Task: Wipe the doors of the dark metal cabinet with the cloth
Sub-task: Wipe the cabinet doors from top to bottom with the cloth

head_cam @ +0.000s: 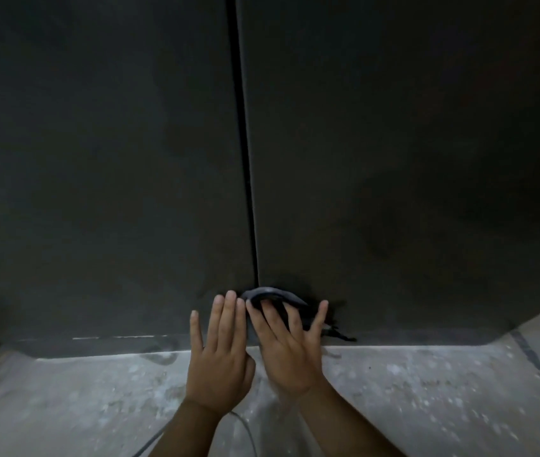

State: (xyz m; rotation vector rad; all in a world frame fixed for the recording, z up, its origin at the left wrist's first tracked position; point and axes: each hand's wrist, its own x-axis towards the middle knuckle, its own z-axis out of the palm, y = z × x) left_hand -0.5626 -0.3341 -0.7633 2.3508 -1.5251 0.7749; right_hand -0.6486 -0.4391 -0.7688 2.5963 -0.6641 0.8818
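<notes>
Low on the dark metal cabinet, right where the seam between the two doors meets the bottom edge, the right hand presses a dark cloth flat against the right door. Its fingers are straight and spread apart over the cloth, not curled round it; the bunched fabric shows above the fingertips and a frayed end trails out to the right, just above the floor. The left hand lies just beside it, palm toward the left door, fingers straight and close together, holding nothing; whether it actually touches the metal is hard to tell. The cloth's long axis runs across, left to right, and it sits directly under and ahead of the right hand, so that hand is the one to carry the wipe. Nearly all the door surface lies upward from the cloth, so the next stroke probably has to travel up or sideways along the right door. A pale cord crosses the dusty floor below the wrists.
</notes>
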